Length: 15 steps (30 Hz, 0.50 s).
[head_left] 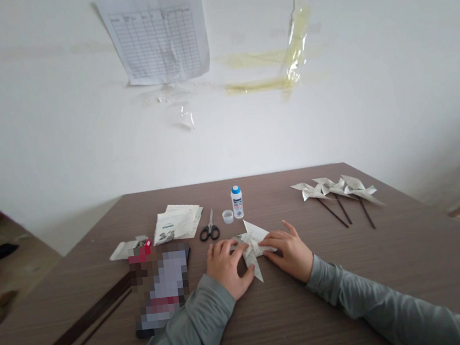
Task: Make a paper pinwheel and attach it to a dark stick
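Note:
A paper pinwheel (pixel 254 247) folded from printed sheet lies on the table between my hands, one white blade pointing up and another pointing toward me. My left hand (pixel 229 268) grips its left side, with the index finger and thumb bent around the blades. On the right, my right hand (pixel 289 251) pinches the right blade, its index finger near the middle and one finger raised. Just beyond the pinwheel stand a white glue bottle (pixel 237 204) with a blue cap and a small clear cup (pixel 227 216). Black-handled scissors (pixel 209 230) lie left of these.
Several paper sheets (pixel 177 223) are stacked behind-left. Nearer are a small red box (pixel 140 251), a blurred phone-like slab (pixel 164 290) and a bundle of dark sticks (pixel 84 317). Finished pinwheels on sticks (pixel 331 187) lie at the back right, before the wall (pixel 251 137).

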### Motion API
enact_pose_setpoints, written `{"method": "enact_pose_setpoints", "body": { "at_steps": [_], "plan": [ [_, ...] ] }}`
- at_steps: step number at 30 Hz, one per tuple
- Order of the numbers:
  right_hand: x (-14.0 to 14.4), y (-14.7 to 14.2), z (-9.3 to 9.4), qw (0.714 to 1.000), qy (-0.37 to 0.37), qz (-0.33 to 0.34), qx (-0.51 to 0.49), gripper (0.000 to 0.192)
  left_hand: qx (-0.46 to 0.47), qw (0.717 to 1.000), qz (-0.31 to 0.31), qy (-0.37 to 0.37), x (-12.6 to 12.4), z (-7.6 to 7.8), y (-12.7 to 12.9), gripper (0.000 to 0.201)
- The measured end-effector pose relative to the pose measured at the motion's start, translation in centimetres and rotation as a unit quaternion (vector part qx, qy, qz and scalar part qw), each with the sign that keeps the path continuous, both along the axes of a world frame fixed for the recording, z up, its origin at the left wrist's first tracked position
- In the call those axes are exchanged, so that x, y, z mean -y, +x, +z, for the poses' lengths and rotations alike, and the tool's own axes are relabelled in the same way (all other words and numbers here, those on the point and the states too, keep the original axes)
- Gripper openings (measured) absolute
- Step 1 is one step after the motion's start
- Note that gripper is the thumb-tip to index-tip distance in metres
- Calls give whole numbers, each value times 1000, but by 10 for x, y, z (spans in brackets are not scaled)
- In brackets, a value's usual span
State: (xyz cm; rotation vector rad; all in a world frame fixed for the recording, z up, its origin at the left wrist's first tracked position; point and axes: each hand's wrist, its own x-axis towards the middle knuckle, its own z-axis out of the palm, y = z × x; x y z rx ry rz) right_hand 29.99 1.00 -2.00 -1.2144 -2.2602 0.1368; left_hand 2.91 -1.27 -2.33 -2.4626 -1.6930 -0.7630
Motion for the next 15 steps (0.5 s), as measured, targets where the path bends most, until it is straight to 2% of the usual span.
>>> {"method": "enact_pose_setpoints", "body": {
  "at_steps": [15],
  "plan": [
    [3, -6, 9, 1000, -19, -4, 25, 37, -30, 999, 8, -35, -2, 0, 2, 62]
  ]
}}
